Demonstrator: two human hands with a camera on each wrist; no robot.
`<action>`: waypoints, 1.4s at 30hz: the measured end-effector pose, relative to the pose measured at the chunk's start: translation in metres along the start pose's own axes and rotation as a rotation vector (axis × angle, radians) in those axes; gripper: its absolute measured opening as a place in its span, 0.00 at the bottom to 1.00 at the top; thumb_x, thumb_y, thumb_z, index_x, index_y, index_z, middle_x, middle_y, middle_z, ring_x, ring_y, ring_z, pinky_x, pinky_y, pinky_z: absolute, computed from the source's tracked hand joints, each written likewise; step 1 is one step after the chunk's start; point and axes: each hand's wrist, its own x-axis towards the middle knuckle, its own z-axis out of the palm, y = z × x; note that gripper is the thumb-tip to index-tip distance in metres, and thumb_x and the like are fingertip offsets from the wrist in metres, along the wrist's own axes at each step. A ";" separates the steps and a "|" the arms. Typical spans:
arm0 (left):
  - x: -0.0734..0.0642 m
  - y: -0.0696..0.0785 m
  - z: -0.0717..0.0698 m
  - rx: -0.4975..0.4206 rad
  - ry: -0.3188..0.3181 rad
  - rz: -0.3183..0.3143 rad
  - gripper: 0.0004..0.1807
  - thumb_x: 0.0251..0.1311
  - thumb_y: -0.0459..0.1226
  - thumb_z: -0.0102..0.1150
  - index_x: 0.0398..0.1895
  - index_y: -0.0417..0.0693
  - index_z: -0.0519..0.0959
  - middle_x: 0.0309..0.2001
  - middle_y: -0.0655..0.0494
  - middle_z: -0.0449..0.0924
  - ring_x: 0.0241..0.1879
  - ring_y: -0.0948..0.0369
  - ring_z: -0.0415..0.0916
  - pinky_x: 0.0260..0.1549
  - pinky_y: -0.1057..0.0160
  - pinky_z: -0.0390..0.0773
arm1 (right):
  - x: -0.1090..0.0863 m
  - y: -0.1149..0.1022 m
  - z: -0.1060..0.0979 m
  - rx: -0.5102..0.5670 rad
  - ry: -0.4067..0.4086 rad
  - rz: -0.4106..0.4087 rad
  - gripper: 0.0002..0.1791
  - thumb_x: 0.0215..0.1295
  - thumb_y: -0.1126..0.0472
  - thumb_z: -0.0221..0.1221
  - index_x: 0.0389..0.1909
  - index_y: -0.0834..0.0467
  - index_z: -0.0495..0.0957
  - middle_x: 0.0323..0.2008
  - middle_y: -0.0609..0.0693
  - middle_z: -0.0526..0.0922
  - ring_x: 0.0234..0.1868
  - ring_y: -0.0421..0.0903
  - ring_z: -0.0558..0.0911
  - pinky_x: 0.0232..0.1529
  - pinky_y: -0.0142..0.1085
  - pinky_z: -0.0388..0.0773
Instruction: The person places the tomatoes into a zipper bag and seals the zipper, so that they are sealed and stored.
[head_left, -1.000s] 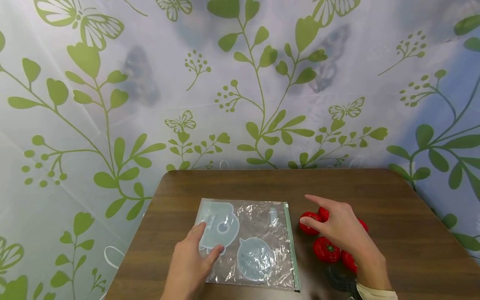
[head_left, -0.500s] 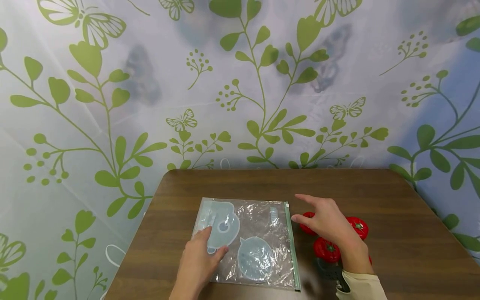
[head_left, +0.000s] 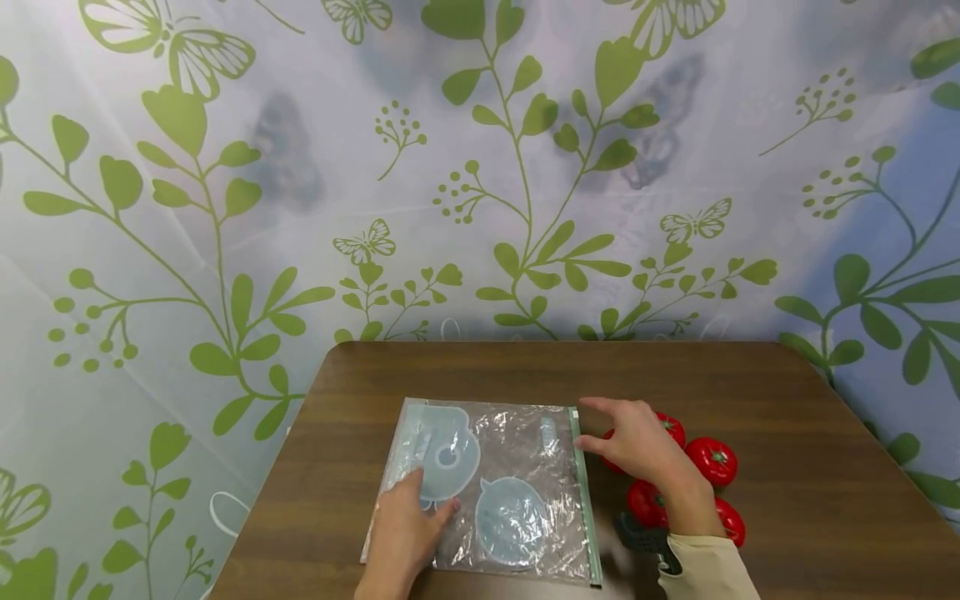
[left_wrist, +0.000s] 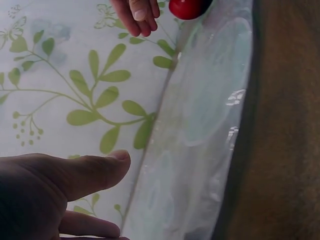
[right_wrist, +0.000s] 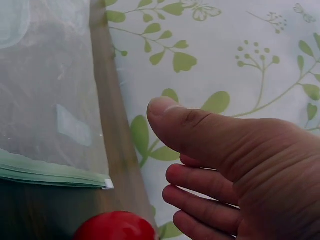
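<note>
A clear plastic zip bag [head_left: 513,446] with pale blue prints lies flat on the brown table, its green zip strip [head_left: 587,500] along the right side. My left hand [head_left: 405,525] is over the bag's lower left part, thumb spread from the fingers; whether it touches the plastic I cannot tell. In the left wrist view that hand [left_wrist: 75,192] shows straight thumb and fingers. My right hand [head_left: 645,446], thumb and fingers apart and holding nothing, hovers by the zip's upper end. Several red tomatoes [head_left: 712,461] sit under and beside it, partly hidden by hand and wrist.
A dark object [head_left: 641,533] lies by the right sleeve, below the tomatoes; its kind is unclear. Behind the table [head_left: 817,500] hangs a pale curtain [head_left: 480,250] with green leaves and butterflies. One tomato [right_wrist: 117,227] shows near the white zip slider [right_wrist: 108,184] in the right wrist view.
My right hand has moved left from over the tomatoes to the bag's zip side, uncovering more tomatoes. The left hand has shifted slightly right and nearer to me over the bag.
</note>
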 end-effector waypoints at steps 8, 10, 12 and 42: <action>0.002 -0.027 0.032 0.066 0.078 0.073 0.41 0.49 0.51 0.86 0.55 0.27 0.83 0.54 0.31 0.87 0.57 0.30 0.83 0.55 0.31 0.83 | 0.007 0.006 0.011 -0.058 0.008 -0.034 0.36 0.64 0.49 0.78 0.69 0.61 0.82 0.53 0.59 0.92 0.52 0.61 0.89 0.61 0.61 0.84; 0.002 -0.027 0.032 0.060 0.070 0.069 0.39 0.50 0.50 0.86 0.54 0.26 0.84 0.57 0.30 0.86 0.60 0.28 0.81 0.58 0.31 0.82 | 0.008 0.006 0.013 -0.056 0.004 -0.035 0.36 0.63 0.49 0.78 0.69 0.61 0.82 0.61 0.62 0.89 0.60 0.64 0.88 0.64 0.63 0.82; 0.002 -0.027 0.031 0.062 0.053 0.059 0.38 0.48 0.49 0.87 0.52 0.28 0.85 0.59 0.29 0.85 0.62 0.27 0.79 0.59 0.29 0.81 | 0.009 0.007 0.015 -0.056 -0.003 -0.032 0.36 0.64 0.49 0.78 0.69 0.62 0.82 0.65 0.63 0.87 0.64 0.66 0.86 0.65 0.64 0.81; -0.006 -0.004 0.031 0.150 0.102 0.037 0.21 0.49 0.42 0.86 0.21 0.52 0.76 0.59 0.31 0.85 0.63 0.27 0.78 0.60 0.27 0.77 | 0.012 0.008 0.021 -0.138 -0.041 -0.031 0.31 0.66 0.54 0.77 0.67 0.62 0.84 0.64 0.62 0.88 0.64 0.63 0.87 0.66 0.62 0.81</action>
